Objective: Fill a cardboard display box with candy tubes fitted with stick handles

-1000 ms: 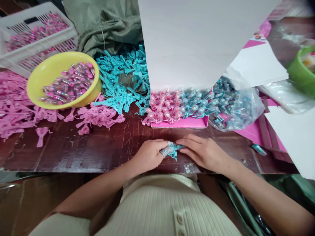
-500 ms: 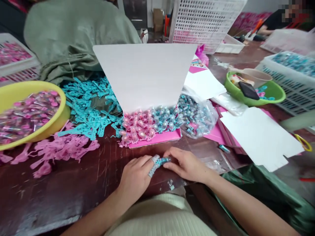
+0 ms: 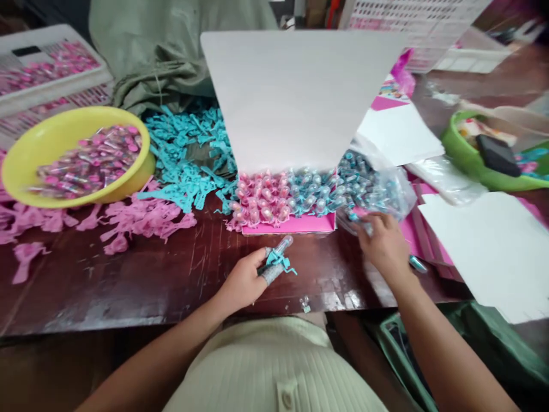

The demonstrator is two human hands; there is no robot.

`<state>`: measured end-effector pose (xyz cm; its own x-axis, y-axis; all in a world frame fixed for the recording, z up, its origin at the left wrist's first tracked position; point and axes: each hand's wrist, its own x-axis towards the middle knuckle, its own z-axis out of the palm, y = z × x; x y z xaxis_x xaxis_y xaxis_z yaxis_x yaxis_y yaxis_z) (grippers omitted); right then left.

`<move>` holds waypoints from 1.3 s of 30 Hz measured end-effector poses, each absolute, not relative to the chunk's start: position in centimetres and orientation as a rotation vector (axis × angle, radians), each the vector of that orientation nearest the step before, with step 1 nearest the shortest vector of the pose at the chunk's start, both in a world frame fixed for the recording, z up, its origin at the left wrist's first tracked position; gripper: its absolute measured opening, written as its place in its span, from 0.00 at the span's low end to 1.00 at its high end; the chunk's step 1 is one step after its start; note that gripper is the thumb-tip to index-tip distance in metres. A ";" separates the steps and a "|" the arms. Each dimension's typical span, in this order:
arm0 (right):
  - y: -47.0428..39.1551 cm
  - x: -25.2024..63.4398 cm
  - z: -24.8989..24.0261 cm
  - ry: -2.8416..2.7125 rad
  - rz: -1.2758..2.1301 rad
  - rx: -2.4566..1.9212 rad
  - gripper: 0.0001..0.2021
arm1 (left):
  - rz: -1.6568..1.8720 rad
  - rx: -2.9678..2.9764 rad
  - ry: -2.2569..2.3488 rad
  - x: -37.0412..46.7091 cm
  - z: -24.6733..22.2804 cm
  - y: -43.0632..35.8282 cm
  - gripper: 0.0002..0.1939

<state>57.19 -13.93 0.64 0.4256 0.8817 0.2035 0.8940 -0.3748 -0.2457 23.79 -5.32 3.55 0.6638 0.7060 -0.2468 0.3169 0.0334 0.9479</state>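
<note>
My left hand (image 3: 246, 280), with grey wrapping on its thumb and a finger, pinches a small clear tube (image 3: 283, 245) fitted in a teal plastic piece (image 3: 274, 260). The tube tilts up, just in front of the display box. My right hand (image 3: 384, 243) is at the near edge of a clear plastic bag (image 3: 401, 191) of teal-capped tubes (image 3: 362, 177). Its fingers are blurred beside one tube, and I cannot make out whether they grip it. The pink display box (image 3: 288, 224), its white lid (image 3: 295, 97) raised, holds pink pieces (image 3: 261, 197) on the left and teal pieces (image 3: 313, 189) on the right.
A yellow basin (image 3: 143, 154) of pink-capped tubes stands at left. Teal plastic pieces (image 3: 184, 154) and pink ones (image 3: 146, 214) lie beside it. White card sheets (image 3: 493, 246), a green bowl (image 3: 463, 151) and a loose teal tube (image 3: 417, 264) are at right.
My right hand has left the tube near my left hand and moved right to the bag. My left hand has turned the tube upward. The camera view has shifted.
</note>
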 end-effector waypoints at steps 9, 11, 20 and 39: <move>-14.6 47.9 5.5 -1.995 0.689 -1.438 0.13 | 0.354 1.537 0.847 23.8 4.4 -5.0 0.15; -14.3 47.1 5.6 -1.974 0.688 -1.423 0.14 | 0.335 1.541 0.842 23.6 4.7 -5.1 0.15; -13.6 44.5 6.7 -1.840 0.997 -1.422 0.13 | 0.487 1.828 0.798 21.7 5.6 -5.6 0.08; -11.9 48.8 7.8 -1.826 0.700 -1.450 0.09 | 0.746 2.080 0.861 23.8 3.9 -5.1 0.39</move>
